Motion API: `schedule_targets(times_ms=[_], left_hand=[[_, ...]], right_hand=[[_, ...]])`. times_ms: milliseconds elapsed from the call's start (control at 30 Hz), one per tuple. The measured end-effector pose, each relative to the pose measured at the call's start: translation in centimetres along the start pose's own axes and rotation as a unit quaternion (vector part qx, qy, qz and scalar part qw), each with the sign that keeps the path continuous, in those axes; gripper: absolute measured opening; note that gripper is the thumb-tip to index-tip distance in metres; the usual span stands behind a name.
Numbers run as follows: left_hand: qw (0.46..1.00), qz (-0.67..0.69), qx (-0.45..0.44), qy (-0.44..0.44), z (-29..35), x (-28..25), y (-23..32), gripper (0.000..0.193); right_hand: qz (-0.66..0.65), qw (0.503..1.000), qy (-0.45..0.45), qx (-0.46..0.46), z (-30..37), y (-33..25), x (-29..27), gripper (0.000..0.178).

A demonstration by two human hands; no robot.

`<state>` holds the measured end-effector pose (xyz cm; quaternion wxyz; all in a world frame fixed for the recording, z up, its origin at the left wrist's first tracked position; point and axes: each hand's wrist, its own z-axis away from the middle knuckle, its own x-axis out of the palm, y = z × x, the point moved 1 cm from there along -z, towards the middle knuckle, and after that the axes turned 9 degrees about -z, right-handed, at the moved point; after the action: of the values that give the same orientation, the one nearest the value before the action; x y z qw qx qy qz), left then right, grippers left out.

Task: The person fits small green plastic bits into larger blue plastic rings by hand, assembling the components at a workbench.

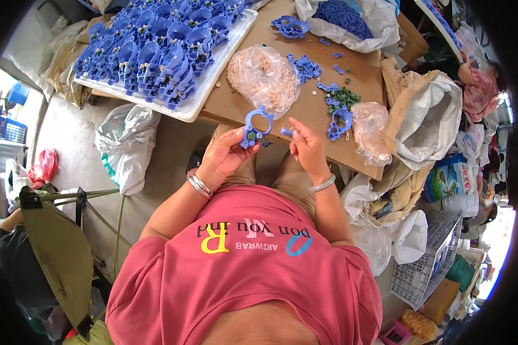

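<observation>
A blue ring-shaped plastic part [255, 127] is gripped in the left hand [227, 152], just off the bench [305, 109] edge. At its 3 o'clock, a small blue piece [286, 131] is pinched by the right hand [308, 146].

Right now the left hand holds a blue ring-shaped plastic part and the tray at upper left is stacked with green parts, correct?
Not quite. The left hand does hold the blue ring-shaped plastic part, but the head view shows the white tray stacked with blue parts, not green.
</observation>
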<state>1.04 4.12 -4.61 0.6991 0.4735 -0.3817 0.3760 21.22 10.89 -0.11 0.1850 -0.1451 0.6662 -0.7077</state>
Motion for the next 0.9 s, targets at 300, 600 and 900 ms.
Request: schedule_targets(times_ms=[300,600,900], left_hand=[[0.998,-0.062,0.010,0.008,0.2,0.8,0.1,0.023],[0.990,-0.133,0.029,0.018,0.7,1.6,0.5,0.019],[0.977,-0.194,0.088,-0.009,1.2,2.7,0.5,0.020]], right_hand=[[-0.031,0.988,-0.109,-0.106,-0.1,-1.0,2.8,0.011],[-0.019,0.991,-0.097,-0.095,0.1,-1.2,3.0,0.013],[0.172,0.942,-0.056,-0.284,0.0,-1.5,2.9,0.021]])
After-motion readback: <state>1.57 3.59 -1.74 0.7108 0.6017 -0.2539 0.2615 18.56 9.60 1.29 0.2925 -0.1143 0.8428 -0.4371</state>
